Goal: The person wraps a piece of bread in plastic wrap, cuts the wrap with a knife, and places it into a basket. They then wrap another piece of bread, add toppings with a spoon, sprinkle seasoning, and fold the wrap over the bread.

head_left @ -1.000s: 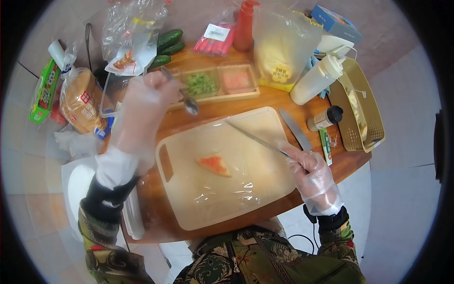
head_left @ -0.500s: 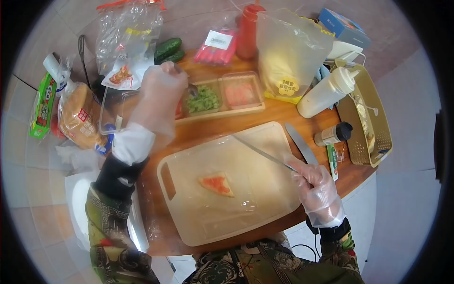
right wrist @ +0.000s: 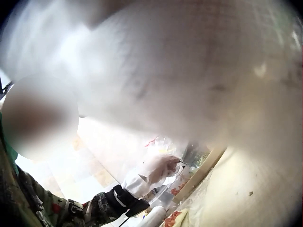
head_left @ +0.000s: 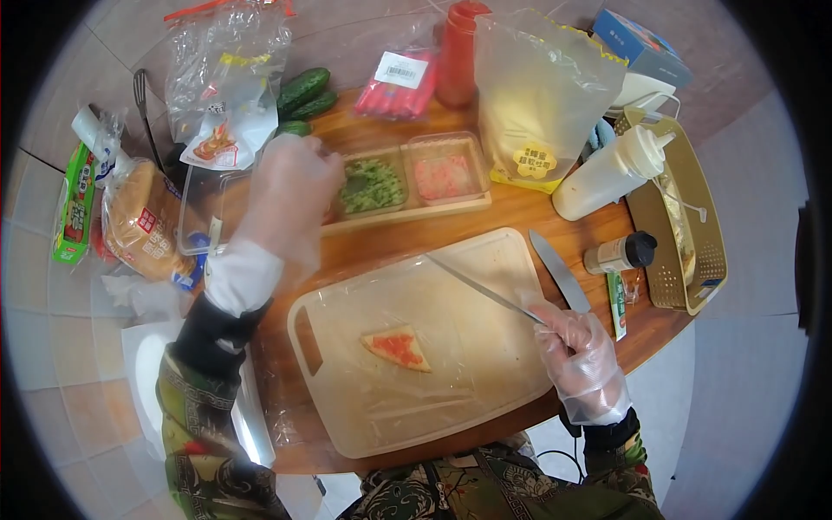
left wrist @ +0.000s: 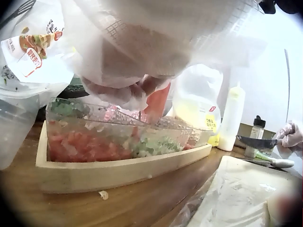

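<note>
My gloved left hand (head_left: pixel 295 186) is above the left end of a wooden tray (left wrist: pixel 118 177), its fingers curled; the spoon it holds is hidden behind it in the head view. In the tray's clear tubs lie red chopped bits (left wrist: pixel 87 147), chopped greens (head_left: pixel 371 186) and pink bits (head_left: pixel 440 176). My right hand (head_left: pixel 585 360), also gloved, grips a knife (head_left: pixel 481 286) with its blade over the right part of the cutting board (head_left: pixel 468 381). A triangle of bread (head_left: pixel 397 348) with red topping lies on that board.
A second knife (head_left: pixel 559 270) lies right of the board, near a spice jar (head_left: pixel 620 253) and a white squeeze bottle (head_left: pixel 607 178). Behind the tray stand a red bottle (head_left: pixel 459 56) and a bread bag (head_left: pixel 542 104). Bagged bread (head_left: pixel 143 217) and a clear container (head_left: pixel 195 212) are at left.
The left hand has carried the spoon from in front of the tray to over its tubs, and the spoon has dropped from sight. The right hand still holds the knife; the head view has shifted slightly.
</note>
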Demonstrator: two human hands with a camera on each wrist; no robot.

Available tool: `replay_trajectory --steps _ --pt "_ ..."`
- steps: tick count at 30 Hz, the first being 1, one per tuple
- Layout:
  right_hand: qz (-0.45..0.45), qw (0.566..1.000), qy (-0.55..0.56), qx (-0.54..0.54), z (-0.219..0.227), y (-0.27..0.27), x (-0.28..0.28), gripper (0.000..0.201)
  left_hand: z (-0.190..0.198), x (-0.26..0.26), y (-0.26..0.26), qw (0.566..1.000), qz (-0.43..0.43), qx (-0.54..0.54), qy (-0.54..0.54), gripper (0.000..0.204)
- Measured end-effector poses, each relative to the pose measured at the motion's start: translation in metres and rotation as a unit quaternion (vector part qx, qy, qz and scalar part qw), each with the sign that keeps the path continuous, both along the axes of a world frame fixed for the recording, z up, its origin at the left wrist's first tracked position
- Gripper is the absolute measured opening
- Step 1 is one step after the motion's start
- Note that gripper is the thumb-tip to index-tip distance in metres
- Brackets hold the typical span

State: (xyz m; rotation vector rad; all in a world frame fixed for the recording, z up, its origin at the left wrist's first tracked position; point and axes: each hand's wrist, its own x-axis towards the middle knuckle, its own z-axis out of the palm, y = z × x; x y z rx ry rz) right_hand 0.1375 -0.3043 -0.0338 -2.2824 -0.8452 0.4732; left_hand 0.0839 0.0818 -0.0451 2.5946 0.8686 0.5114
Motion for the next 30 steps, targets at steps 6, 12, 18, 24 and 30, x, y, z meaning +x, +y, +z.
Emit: replay_trajectory --steps 6,12,18,24,30 --pt "0.004 1.000 -0.027 -0.003 -0.004 -0.003 -0.003 0.031 -0.043 -0.010 0.042 0.990 -0.129 0.050 -0.016 0.025" --pt "0.005 0.999 0.002 0.045 -0.007 -0.005 -0.003 0.030 0.000 -0.019 -0.012 0.985 -0.135 -0.071 -0.084 0.021" --pt "0.000 0.999 0.027 0.029 -0.006 -0.006 -0.004 0.030 0.003 -0.027 -0.007 0.949 -0.077 -0.262 -0.155 0.019" --pt "0.008 0.999 -0.011 0.048 -0.007 -0.008 -0.010 0.032 -0.001 -0.021 -0.001 0.977 -0.130 -0.144 -0.084 0.020" --pt "-0.009 0.997 0.056 0.046 -0.009 -0.010 -0.013 0.032 -0.008 -0.028 0.004 0.964 -0.151 -0.184 -0.116 0.025"
